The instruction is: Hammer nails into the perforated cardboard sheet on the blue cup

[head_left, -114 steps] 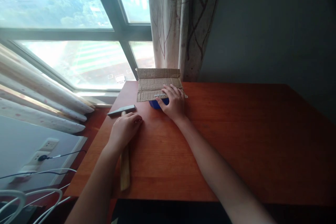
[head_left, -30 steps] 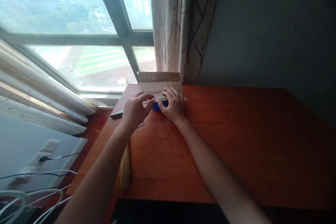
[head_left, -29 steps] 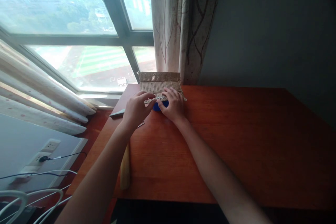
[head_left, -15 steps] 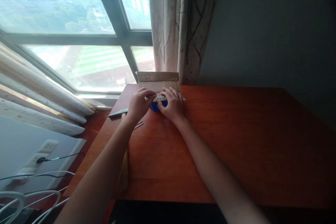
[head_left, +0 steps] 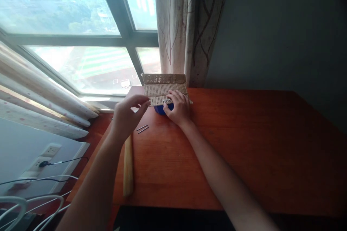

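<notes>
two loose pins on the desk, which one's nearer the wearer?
The near pin, lower in the view. The far pin lies just beyond it, closer to the perforated sheet.

The only view comes from one camera, which is worn on the head of the person. It faces forward and down over the bench (head_left: 244, 144), whose near edge lies low in the view. The left hand (head_left: 127, 115) and the right hand (head_left: 179, 106) appear at middle distance. The wide view also reaches the window (head_left: 67, 3) and, at right, the dark wall (head_left: 271, 36).
</notes>
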A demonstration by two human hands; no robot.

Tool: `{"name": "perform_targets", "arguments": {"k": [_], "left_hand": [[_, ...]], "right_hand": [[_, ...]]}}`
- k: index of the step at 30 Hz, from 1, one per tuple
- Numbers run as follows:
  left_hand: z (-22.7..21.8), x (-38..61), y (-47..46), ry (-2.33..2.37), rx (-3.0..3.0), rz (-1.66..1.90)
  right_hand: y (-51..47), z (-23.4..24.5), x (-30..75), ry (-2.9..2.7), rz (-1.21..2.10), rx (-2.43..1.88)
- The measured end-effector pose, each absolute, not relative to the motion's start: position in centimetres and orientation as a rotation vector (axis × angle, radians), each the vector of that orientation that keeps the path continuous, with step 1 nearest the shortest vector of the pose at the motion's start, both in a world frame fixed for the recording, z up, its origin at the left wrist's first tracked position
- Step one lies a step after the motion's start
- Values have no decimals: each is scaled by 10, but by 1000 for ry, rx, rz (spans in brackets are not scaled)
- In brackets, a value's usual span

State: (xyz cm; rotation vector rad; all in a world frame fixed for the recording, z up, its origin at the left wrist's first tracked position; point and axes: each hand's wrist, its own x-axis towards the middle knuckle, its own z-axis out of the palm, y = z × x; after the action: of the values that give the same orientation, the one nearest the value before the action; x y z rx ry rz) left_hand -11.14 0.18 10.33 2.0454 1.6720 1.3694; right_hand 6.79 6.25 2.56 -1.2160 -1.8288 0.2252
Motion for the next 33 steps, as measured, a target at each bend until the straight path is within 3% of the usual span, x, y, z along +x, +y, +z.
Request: {"name": "perform_targets", "arguments": {"k": [6, 11, 23, 33], "left_hand": [[53, -140, -29, 1882, 2312, 701], [40, -147, -37, 1986, 2318, 464], [45, -146, -33, 2083, 2293, 380], [54, -145, -34, 1986, 2374, 752]], "right_hand": [[63, 25, 68, -1833, 212, -1226], [64, 25, 68, -1841, 205, -1222], [64, 24, 68, -1853, 198, -1225], [63, 26, 68, -1855, 213, -1236]]}}
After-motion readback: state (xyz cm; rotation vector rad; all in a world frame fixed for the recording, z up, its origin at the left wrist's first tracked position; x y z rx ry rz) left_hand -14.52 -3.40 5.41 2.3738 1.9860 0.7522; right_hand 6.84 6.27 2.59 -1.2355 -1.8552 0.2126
